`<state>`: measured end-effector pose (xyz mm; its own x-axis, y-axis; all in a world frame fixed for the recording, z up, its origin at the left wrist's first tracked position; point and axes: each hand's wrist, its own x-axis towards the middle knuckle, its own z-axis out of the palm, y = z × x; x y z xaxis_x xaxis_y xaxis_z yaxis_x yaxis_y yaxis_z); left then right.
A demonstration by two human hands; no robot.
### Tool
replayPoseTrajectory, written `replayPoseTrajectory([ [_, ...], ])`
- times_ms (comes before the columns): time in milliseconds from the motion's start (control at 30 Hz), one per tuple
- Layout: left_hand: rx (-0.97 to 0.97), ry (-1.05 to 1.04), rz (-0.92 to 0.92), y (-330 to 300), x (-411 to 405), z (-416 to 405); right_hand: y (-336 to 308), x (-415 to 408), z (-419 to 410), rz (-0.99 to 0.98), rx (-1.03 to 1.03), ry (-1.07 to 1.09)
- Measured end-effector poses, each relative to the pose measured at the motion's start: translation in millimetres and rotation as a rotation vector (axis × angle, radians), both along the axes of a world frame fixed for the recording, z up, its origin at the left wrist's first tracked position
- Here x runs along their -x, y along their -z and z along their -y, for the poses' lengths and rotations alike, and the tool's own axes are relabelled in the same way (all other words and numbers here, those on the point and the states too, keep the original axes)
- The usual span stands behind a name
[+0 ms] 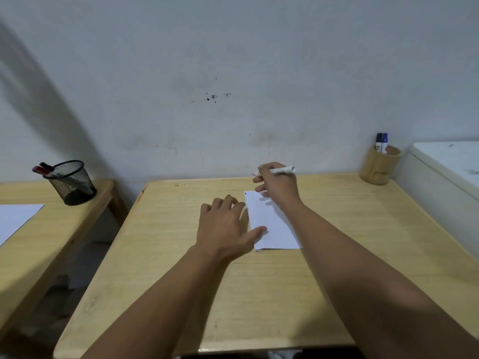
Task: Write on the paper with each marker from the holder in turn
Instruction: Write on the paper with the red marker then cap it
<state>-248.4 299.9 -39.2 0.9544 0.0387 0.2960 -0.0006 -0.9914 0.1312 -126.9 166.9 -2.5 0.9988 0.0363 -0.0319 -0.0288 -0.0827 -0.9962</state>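
A white sheet of paper (pixel 269 224) lies on the wooden table (pixel 181 268), with a small dark mark at its far left corner. My left hand (pixel 223 226) rests flat on the table, its thumb pressing the paper's left edge. My right hand (pixel 278 187) hovers over the paper's far end and grips a white marker (pixel 283 170), uncapped, its reddish tip pointing left. A round wooden holder (pixel 378 165) stands at the table's far right corner with two capped markers (pixel 381 143) in it, one black-capped and one blue-capped.
A second wooden table (pixel 46 229) at the left carries a black mesh cup (pixel 71 183) with markers and a white sheet (pixel 15 218). A white cabinet-like surface (pixel 451 161) borders the right side. The wall stands right behind the table.
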Motion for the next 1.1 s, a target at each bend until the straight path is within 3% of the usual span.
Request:
replayPoseTrajectory([
  [367, 0.042, -0.109, -0.008, 25.3, 4.4, -7.2, 37.6, -11.6, -19.6, -0.044, 0.040, -0.007],
  [633, 0.123, -0.130, -0.262, 27.4, -1.2, -10.7, 55.2, -17.7, -21.4, 0.017, 0.081, 0.051],
  [1100, 0.126, -0.123, -0.262, 26.2, 1.4, -11.4, 62.4, -19.7, -21.3, 0.036, 0.128, 0.026],
])
